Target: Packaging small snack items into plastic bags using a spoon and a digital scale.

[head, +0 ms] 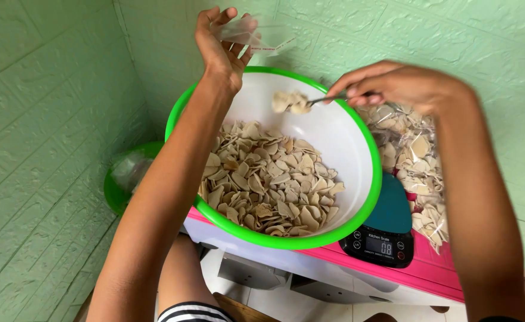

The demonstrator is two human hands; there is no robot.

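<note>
At frame centre, a white bowl with a green rim (367, 197) holds pale beige, curled, broken crackers (268, 179). The left hand (218, 45), top centre, pinches a clear plastic bag (262, 36); the right hand (402, 86) grips a spoon (322, 100) heaped with crackers above the bowl.

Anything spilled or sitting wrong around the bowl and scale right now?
No spill visible. The big green-rimmed bowl leans toward the camera, overhanging the pink stand and partly covering the scale.
</note>
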